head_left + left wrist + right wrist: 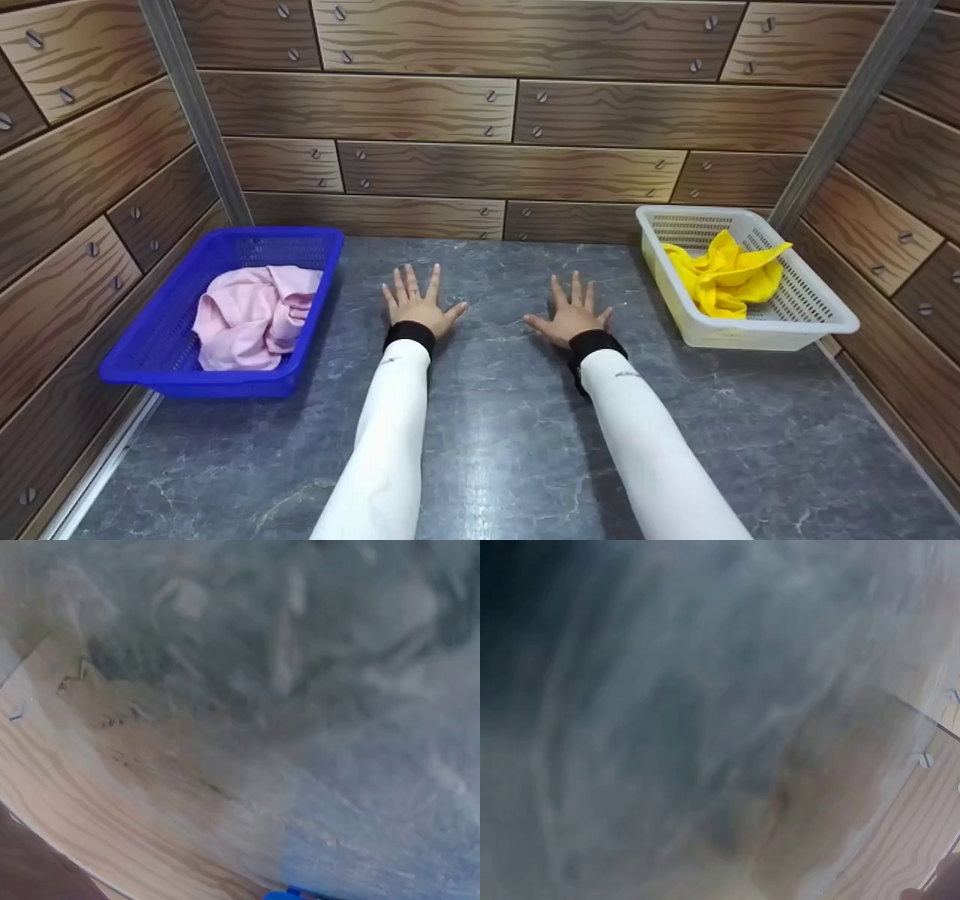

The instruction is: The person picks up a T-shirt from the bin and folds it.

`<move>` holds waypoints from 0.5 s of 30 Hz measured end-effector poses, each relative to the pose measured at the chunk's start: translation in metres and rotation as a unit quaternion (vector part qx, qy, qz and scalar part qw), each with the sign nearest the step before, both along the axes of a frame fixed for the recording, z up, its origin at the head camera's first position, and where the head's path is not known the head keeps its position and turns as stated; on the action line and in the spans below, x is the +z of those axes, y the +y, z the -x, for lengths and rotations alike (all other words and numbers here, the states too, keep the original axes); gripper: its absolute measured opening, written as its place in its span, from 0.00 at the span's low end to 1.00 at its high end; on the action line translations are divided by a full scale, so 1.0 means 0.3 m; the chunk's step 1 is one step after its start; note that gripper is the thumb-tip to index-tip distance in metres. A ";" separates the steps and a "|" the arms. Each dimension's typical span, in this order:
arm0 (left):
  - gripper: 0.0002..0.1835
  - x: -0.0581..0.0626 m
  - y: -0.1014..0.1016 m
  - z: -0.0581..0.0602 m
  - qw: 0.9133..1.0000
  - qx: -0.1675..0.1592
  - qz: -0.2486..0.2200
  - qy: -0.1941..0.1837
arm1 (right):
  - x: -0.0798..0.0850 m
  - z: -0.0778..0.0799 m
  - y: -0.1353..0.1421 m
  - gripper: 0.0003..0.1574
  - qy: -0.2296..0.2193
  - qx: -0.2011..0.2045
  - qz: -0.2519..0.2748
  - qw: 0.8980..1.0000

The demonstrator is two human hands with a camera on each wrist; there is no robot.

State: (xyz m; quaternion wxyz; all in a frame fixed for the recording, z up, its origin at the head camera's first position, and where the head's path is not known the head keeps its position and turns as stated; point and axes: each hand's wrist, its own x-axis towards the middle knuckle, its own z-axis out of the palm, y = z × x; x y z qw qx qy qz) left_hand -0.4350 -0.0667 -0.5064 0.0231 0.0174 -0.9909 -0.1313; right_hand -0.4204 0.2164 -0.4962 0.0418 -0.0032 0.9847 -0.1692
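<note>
Palm down with fingers spread, my left hand [418, 307] rests on the grey marbled table. My right hand [574, 318] lies the same way a short distance to its right, holding nothing. Left of the left hand stands a blue basket [127, 358] with a crumpled pink cloth [251, 315] inside. A white basket [780, 330] to the right of the right hand contains a bunched yellow cloth [724, 274]. Both wrist views show mostly blurred tabletop at close range; a fingertip [934, 885] shows at the lower right corner of the right wrist view.
Wood-plank-patterned walls [420, 109] enclose the table [495, 450] at the back and both sides. Metal posts [199, 112] stand in the back corners. The white basket sits close to the right wall, the blue one close to the left.
</note>
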 end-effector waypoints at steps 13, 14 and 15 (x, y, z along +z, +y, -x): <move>0.53 0.177 -0.111 0.030 1.000 0.014 -0.023 0.012 | 0.043 -0.079 -0.035 0.67 -0.123 0.040 -0.003 0.992; 0.53 0.201 -0.137 0.035 0.999 0.018 -0.026 0.017 | 0.040 -0.078 -0.036 0.66 -0.125 0.041 -0.007 0.991; 0.53 0.223 -0.167 0.040 0.999 0.024 -0.027 0.021 | 0.036 -0.075 -0.036 0.66 -0.125 0.043 -0.012 0.991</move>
